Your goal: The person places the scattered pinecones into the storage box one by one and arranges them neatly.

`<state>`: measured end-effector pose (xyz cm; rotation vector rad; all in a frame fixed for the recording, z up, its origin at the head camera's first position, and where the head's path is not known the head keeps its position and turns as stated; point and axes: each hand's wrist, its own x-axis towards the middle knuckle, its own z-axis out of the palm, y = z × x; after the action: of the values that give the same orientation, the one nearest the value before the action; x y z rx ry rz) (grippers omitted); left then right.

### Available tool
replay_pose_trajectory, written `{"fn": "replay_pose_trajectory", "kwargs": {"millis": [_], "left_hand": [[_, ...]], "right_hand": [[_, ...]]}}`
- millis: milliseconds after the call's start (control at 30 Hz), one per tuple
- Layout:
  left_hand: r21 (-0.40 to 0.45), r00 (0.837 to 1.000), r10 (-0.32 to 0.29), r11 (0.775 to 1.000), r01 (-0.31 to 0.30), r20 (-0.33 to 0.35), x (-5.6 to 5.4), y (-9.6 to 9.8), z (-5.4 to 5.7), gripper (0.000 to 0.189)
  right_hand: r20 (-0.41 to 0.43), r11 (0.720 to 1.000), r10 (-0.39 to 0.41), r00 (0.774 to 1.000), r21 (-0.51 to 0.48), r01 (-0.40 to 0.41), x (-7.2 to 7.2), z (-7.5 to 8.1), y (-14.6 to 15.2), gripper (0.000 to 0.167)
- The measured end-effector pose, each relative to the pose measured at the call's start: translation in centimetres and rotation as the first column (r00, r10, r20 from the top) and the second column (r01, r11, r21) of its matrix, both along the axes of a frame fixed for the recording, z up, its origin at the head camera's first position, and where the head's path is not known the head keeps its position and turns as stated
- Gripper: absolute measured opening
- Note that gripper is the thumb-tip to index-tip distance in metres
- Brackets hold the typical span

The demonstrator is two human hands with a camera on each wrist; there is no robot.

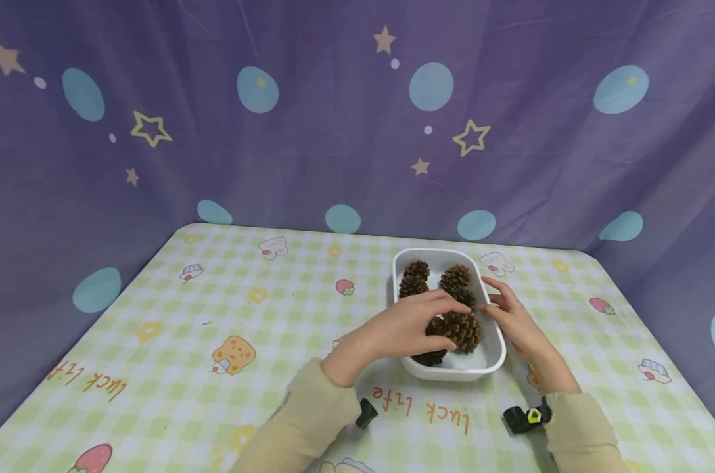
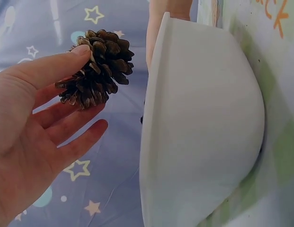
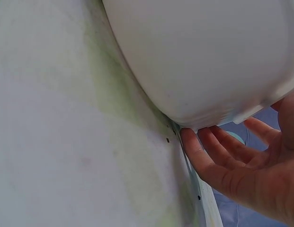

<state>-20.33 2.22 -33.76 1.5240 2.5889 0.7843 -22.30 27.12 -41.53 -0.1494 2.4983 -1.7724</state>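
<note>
My left hand [image 1: 407, 325] is above the near left part of a white plastic tray [image 1: 452, 375]. Between its thumb and fingers it pinches a brown pine cone [image 2: 99, 68], held clear of the tray wall in the left wrist view. Several more pine cones [image 1: 455, 278] lie inside the tray, some partly covered by that hand. On the tray's right side is my right hand [image 1: 520, 328], its thumb at the rim and its fingers against the outer wall. The right wrist view shows the fingertips [image 3: 188, 137] touching low on the wall.
A green and white checked cloth [image 1: 298, 309] with printed cartoons covers the table. Behind it hangs a purple curtain [image 1: 334, 131] with stars and blue dots. Dark wrist straps [image 1: 526, 418] sit at the sleeve cuffs.
</note>
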Motion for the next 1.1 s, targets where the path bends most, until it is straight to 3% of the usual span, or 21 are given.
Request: {"fn": "replay_pose_trajectory", "kwargs": {"millis": [200, 600, 867, 1100], "left_hand": [[-0.043, 1.000, -0.012, 0.999, 0.012, -0.001, 0.0, 1.2, -0.2, 0.050], [-0.183, 0.994, -0.044, 0.983, 0.025, -0.101, 0.2, 3.1, -1.3, 0.051], [-0.250, 0.992, -0.015, 0.968, -0.017, -0.129, 0.4, 4.1, -1.7, 0.053], [-0.268, 0.978, -0.034, 0.963, -0.023, -0.207, 0.5, 4.8, -2.1, 0.041]], "right_hand": [[-0.001, 1.000, 0.013, 1.000, -0.009, -0.013, 0.1, 0.0, 0.0, 0.058], [-0.014, 0.999, 0.036, 0.999, -0.020, -0.037, 0.1, -0.2, 0.2, 0.057], [-0.025, 0.999, 0.038, 0.999, -0.027, -0.039, 0.0, -0.2, 0.1, 0.057], [-0.029, 1.000, 0.026, 0.999, -0.010, -0.026, 0.1, -0.3, 0.1, 0.057]]}}
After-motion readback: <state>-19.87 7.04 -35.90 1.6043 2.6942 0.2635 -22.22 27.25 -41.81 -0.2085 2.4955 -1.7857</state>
